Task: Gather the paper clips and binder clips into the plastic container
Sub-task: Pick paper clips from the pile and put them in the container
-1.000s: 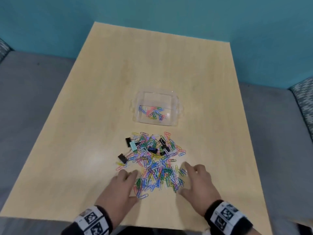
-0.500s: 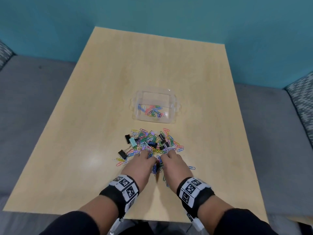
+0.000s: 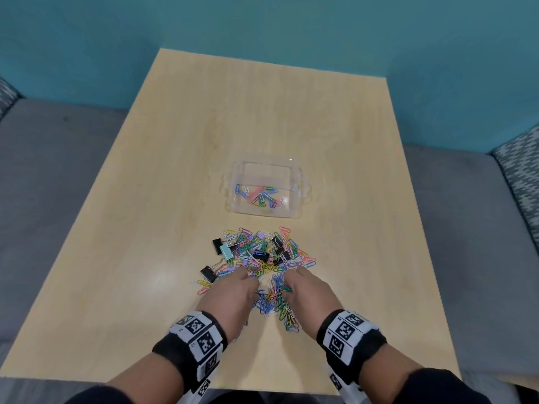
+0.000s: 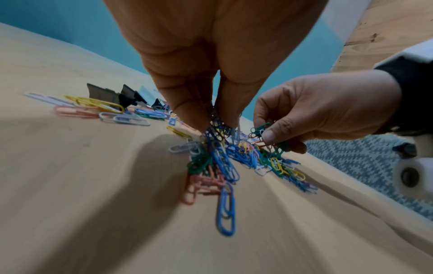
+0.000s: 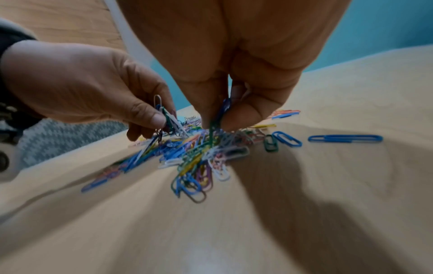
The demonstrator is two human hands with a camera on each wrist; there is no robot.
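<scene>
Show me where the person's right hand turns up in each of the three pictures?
Head view: right hand, lower centre-right, fingertips in the paper clips.
Left wrist view: right side, pinching clips.
Right wrist view: top centre, close up, pinching clips.
Shared landmark: the colourful clip pile on the wooden table.

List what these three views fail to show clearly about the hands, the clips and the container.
- Head view: left hand and right hand hide their own fingertips and the paper clips they pinch.
- Head view: clips in the plastic container are too small to count; no binder clip is discernible among them.
- Left wrist view: binder clips are partly behind the fingers.
- Both wrist views: the near table is blurred, and the container is out of frame.
</scene>
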